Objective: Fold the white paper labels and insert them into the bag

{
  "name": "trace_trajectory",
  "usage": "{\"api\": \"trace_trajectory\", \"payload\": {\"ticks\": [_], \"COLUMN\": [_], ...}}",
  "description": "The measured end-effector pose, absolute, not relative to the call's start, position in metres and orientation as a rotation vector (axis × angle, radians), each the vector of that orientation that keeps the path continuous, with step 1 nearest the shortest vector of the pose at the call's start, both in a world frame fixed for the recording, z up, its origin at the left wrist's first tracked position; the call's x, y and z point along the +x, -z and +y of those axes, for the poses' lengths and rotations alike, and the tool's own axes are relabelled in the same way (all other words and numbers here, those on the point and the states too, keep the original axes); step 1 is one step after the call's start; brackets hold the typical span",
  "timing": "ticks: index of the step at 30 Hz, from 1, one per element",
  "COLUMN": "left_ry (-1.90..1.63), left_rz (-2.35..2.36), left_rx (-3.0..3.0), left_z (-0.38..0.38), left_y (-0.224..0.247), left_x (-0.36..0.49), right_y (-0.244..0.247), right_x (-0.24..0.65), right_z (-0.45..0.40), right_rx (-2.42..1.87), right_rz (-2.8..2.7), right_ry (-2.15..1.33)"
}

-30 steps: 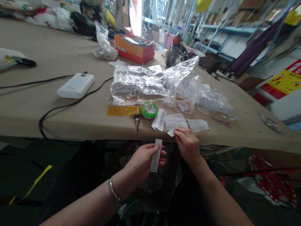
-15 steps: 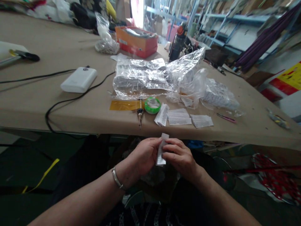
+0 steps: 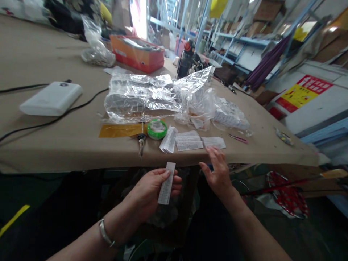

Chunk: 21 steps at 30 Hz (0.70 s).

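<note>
My left hand (image 3: 154,188) pinches a narrow white printed strip (image 3: 166,185) between thumb and fingers, below the table's front edge. My right hand (image 3: 217,170) is apart from it, thumb and fingers spread, with its fingertips at the near edge of the rightmost pile of printed strips (image 3: 216,141). Whether they touch that pile I cannot tell. Left of it lie a middle pile of strips (image 3: 189,140) and a fanned pile (image 3: 169,140). A green-rimmed round container (image 3: 157,129) with whitish stuff in it sits beside the fanned pile.
A pointed metal-tipped tool (image 3: 141,140) lies across amber tape (image 3: 118,131) near the table edge. Behind are silvery plastic packaging (image 3: 141,92), an orange box (image 3: 136,54) and a dark bottle (image 3: 185,61). A white power bank (image 3: 51,98) lies left, pink tweezers (image 3: 238,138) right.
My right hand has let go of the strip and moved up and right to the rightmost pile, opening its fingers. My left hand keeps the strip. The camera view has turned right.
</note>
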State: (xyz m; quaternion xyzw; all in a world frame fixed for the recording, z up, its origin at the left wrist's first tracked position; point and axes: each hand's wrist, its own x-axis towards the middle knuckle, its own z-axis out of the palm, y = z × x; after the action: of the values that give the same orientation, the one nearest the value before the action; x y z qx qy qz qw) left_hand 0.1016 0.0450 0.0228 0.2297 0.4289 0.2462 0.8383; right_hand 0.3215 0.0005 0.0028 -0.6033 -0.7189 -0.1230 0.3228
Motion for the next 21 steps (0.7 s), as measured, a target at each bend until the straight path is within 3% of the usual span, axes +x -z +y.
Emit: {"api": "trace_trajectory", "payload": {"ticks": [3, 7, 15, 21], "left_ry": [-0.495, -0.474, -0.486, -0.514], "left_rz": [0.938, 0.946, 0.949, 0.895], "left_rx": [0.498, 0.504, 0.509, 0.449], "left_z": [0.043, 0.041, 0.041, 0.038], "left_y": [-0.021, -0.018, -0.019, -0.02], "left_x": [0.103, 0.105, 0.104, 0.107], "right_y": [0.004, 0.016, -0.002, -0.018], "right_x": [0.353, 0.368, 0.379, 0.3], "right_z": [0.003, 0.001, 0.002, -0.008], "right_rx": [-1.894, -1.956, -1.643, -1.227], "right_rz": [-1.889, -1.959, -1.724, -1.852], "right_ry": [0.493, 0.554, 0.424, 0.116]}}
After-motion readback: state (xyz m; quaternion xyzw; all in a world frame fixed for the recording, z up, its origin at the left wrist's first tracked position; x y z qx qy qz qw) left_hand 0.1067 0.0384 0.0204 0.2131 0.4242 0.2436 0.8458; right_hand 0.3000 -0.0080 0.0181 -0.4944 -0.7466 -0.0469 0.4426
